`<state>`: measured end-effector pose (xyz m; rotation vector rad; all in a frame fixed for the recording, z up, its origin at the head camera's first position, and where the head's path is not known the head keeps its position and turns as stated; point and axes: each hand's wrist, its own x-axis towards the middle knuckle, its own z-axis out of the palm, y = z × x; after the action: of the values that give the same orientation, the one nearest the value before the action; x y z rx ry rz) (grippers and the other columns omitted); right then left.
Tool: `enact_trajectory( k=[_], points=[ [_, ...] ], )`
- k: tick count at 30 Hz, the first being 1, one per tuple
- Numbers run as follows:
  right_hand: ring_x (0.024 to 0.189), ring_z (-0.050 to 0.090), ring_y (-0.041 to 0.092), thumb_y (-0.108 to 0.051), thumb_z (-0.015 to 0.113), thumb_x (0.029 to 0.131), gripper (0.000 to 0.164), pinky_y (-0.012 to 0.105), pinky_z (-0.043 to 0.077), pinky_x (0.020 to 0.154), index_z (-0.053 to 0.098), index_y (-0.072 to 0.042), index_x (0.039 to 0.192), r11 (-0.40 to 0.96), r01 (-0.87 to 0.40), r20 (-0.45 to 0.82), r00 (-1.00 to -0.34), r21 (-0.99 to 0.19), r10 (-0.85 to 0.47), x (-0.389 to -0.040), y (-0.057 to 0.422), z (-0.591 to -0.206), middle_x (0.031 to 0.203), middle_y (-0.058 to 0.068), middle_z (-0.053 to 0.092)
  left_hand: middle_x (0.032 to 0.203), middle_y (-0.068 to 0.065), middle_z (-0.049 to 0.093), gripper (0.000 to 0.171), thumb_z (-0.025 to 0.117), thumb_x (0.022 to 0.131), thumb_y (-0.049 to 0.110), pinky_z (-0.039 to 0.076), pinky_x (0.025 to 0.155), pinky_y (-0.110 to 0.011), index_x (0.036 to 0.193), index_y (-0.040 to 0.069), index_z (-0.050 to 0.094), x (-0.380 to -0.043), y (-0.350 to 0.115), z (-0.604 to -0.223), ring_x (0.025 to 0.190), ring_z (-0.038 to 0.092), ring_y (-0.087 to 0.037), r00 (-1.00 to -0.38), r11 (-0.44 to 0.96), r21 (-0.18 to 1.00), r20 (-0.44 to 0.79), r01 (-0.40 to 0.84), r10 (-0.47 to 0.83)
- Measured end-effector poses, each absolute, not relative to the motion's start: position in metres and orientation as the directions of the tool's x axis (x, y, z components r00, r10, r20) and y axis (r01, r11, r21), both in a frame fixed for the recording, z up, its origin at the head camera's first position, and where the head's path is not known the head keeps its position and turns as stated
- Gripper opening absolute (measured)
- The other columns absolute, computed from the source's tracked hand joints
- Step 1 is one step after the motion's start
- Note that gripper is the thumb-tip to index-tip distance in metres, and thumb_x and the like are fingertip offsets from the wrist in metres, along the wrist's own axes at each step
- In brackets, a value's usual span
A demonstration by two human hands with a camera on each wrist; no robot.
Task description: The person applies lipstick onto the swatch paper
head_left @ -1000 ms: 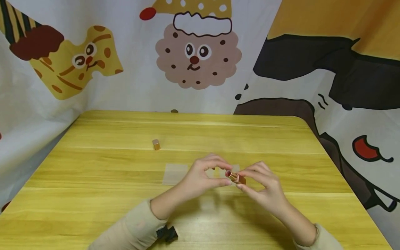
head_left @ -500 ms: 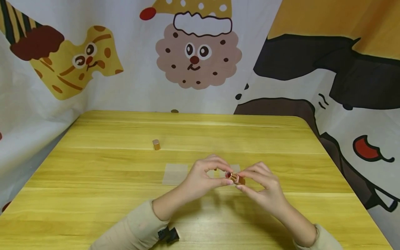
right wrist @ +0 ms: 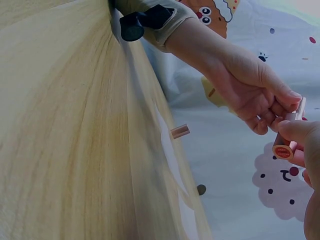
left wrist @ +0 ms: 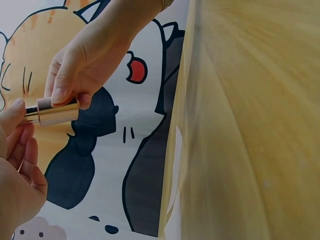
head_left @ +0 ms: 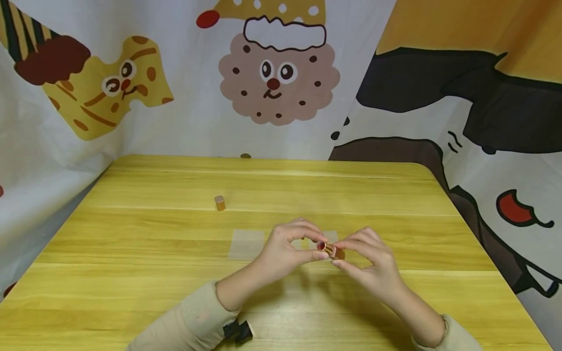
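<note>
A copper-gold lipstick (head_left: 332, 250) without its cap is held between both hands above the table, its round open end with dark red inside tilted up toward the left. The thumb and fingers of my left hand (head_left: 281, 248) pinch the slim inner tube near that open end. My right hand (head_left: 375, 261) grips the wider base between thumb and fingers, as the left wrist view also shows. A round red label (right wrist: 283, 152) shows on the underside of the base in the right wrist view. The lipstick cap (head_left: 220, 203) stands upright on the table, farther back and left.
Two thin whitish paper squares (head_left: 247, 244) lie flat on the wooden table (head_left: 131, 243), one partly hidden behind the hands. A black wrist camera (head_left: 239, 331) is strapped at the left sleeve. A cartoon-printed curtain (head_left: 189, 136) hangs behind the table.
The left hand and sleeve have shifted very slightly to the right, and the lipstick has tipped a little in the grip. The right hand and the cap stay nearly in place.
</note>
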<state>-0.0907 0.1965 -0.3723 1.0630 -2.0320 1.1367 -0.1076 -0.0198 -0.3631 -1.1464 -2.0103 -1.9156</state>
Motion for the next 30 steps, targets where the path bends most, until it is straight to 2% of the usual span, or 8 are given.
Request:
enact_trajectory(
  k=[30],
  points=[
    [0.082,0.052,0.016,-0.036,0.068,0.088,0.036,0.021,0.040,0.076,0.073,-0.001,0.091,0.323,-0.858,0.777,-0.503,-0.399,-0.379,-0.0913,0.1970,-0.3738,0.087,0.004,0.068,0.094,-0.002,0.070,0.017,0.080,0.076,0.007,0.051,0.083,-0.035,0.091,0.002,0.073,-0.1066,-0.0189,-0.3613,0.091,0.061,-0.014,-0.688,-0.099,0.787,0.586,0.608,0.429]
  ],
)
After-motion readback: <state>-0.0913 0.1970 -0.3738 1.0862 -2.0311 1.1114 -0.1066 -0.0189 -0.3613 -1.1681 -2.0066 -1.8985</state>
